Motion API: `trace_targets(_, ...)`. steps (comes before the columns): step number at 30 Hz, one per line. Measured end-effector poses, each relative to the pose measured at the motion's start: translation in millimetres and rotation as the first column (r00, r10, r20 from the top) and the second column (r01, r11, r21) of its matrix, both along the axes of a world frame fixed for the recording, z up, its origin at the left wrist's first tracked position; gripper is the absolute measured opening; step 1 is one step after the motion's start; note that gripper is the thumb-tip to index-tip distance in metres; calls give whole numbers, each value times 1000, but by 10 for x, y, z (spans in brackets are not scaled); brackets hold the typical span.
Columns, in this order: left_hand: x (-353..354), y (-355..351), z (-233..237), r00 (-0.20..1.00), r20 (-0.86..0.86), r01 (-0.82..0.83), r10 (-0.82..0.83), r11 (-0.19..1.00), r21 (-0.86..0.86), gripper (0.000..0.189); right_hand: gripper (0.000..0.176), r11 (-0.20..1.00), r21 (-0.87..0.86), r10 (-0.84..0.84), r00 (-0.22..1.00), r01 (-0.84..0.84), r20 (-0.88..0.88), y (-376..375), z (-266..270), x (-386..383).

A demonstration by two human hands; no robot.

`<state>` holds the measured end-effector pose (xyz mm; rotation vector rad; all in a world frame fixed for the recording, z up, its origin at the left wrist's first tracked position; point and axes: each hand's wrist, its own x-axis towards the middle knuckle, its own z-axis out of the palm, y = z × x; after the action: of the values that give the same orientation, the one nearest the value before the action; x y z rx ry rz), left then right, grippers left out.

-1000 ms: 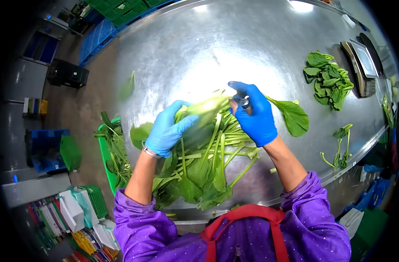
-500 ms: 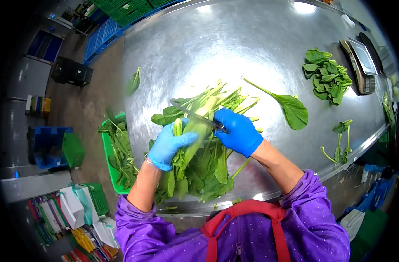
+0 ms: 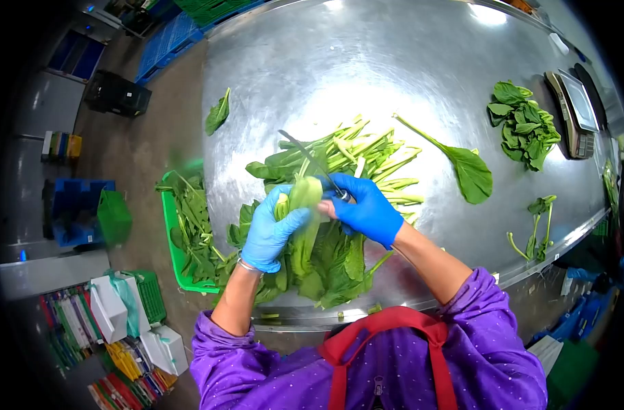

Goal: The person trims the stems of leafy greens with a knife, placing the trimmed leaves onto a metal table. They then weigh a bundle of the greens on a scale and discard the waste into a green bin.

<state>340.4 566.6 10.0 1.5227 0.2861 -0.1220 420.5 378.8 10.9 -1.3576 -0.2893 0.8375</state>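
Note:
My left hand (image 3: 269, 231), in a light blue glove, is closed around leafy green stalks (image 3: 305, 236), their pale ends pointing up and away from me. In my right hand (image 3: 367, 213), gloved in darker blue, is a knife (image 3: 305, 152) with a dark, slim blade slanting up to the left. A bare fingertip of that hand shows beside the stalks, which look blurred there. Just beyond both hands lies a pile of loose leafy greens (image 3: 387, 156), stems mostly towards the far right. More leaves hang below my left hand, over the near table.
A green crate (image 3: 172, 263) of leaves stands at the table's left edge. On the metal table (image 3: 291, 61) lie a large single leaf (image 3: 470, 171), a small leaf (image 3: 218, 113), a bunch of greens (image 3: 524, 126) beside a scale (image 3: 573, 113), and trimmings (image 3: 534, 232).
My right hand has come down slightly, its fingers now close against the stalks. The knife blade no longer crosses them so low and slants more steeply. The whole view has shifted a little.

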Motion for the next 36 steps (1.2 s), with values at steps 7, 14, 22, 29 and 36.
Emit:
trace_targets(7,15,604,-280,971,154,-238,181,727,644,40,32,991,104,-52,968,80,-244,-228,-493,36)
trace_targets(14,11,-24,-283,989,62,122,-131,983,141,47,34,976,204,-6,946,77,-325,-152,-558,9)
trace_targets(22,283,16,-324,920,-79,390,-385,870,302,29,32,959,282,145,903,-28,-404,-427,-743,147)
trace_targets(29,238,450,-456,993,-111,73,-47,967,244,31,39,978,-120,130,947,-172,-294,-825,-583,169)
trace_targets(36,48,601,-58,996,-23,-90,87,951,-296,50,37,992,-116,-75,982,55,-175,-600,-610,90)
